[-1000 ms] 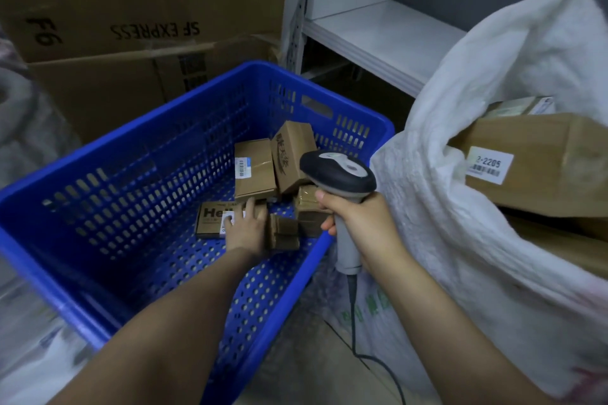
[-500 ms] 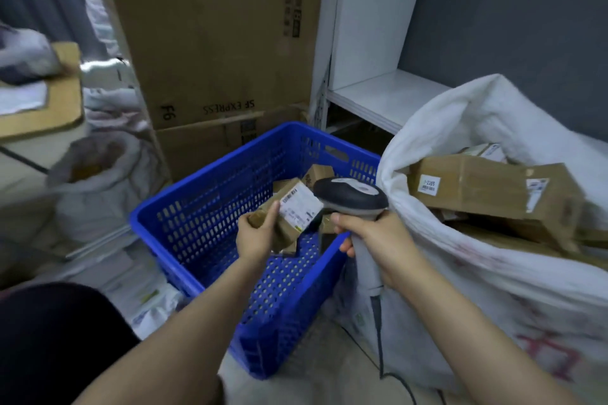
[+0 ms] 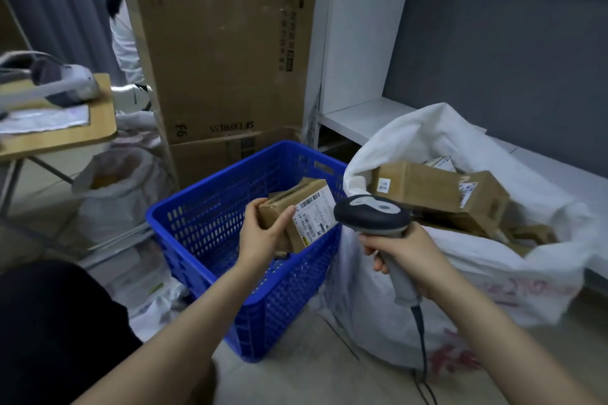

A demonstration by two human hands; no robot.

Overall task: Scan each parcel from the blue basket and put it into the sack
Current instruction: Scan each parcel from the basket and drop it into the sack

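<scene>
Two big containers frame the job. The white sack point(image 3: 378, 299) stands open on the right, with several brown boxes point(image 3: 427, 187) already lying in its mouth. The blue basket point(image 3: 204, 227) sits just beside it on the left, and their walls are touching or nearly so.

Over the basket's near right corner hangs one small cardboard parcel point(image 3: 279, 217), tilted so that its white label point(image 3: 314, 217) faces up and towards the scanner point(image 3: 371, 214). The scanner's head is just beside the parcel's right edge and very close to the label.

Both hands are busy. The left hand point(image 3: 260, 237) grips the parcel's left end, thumb on top and fingers curled underneath, and the right hand point(image 3: 404, 256) is wrapped round the scanner's grey handle.

The step in hand looks like the scan itself. To do it well, I would draw the scanner back a little, since at this range its window seems to point past the barcode. Keep the thumb off the label, hold the parcel steady and angle the label flat to the beam. Only after a good read should the parcel go right, over the sack's rim.
</scene>
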